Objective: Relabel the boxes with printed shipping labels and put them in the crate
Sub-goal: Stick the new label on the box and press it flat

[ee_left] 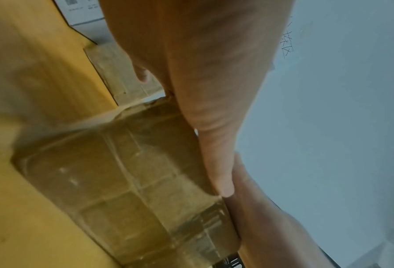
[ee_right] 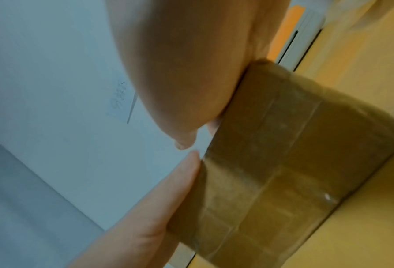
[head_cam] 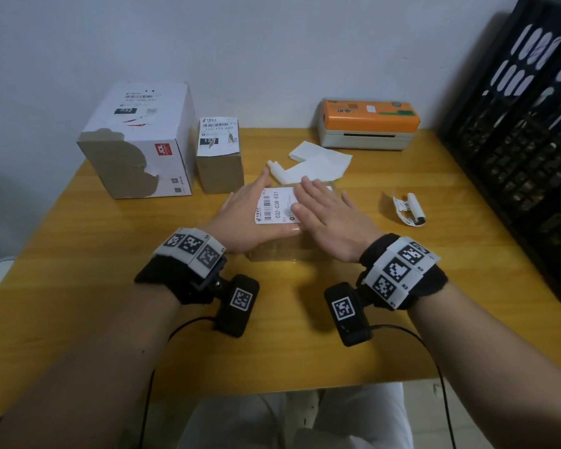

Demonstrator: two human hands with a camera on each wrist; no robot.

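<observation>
A: Both hands are lying flat on the low brown tape-wrapped cardboard box (head_cam: pixel 282 251) near the middle of the yellow wooden table (head_cam: pixel 402 319). The left hand (head_cam: pixel 245 218) and right hand (head_cam: pixel 324 218) are pressing the white printed shipping label (head_cam: pixel 274 207) onto its top, fingers straight, gripping nothing.

B: How is that box going to handle?

A: Light and stiff, I'd judge, but the glossy tape is looking slippery. Taking it by the two short sides, palms in, should suit it better than pinching the top.

B: And room to move?

A: The black plastic slatted crate (head_cam: pixel 515 150) is standing at the table's right edge, with open tabletop between. A curled scrap of white label backing (head_cam: pixel 408 210) is lying on that path; lifting over it looks easy. The big white carton (head_cam: pixel 136 140) and the small brown labelled box (head_cam: pixel 220 153) are waiting at the far left corner, well apart, and the orange-topped label printer (head_cam: pixel 368 124) is at the far edge.
</observation>
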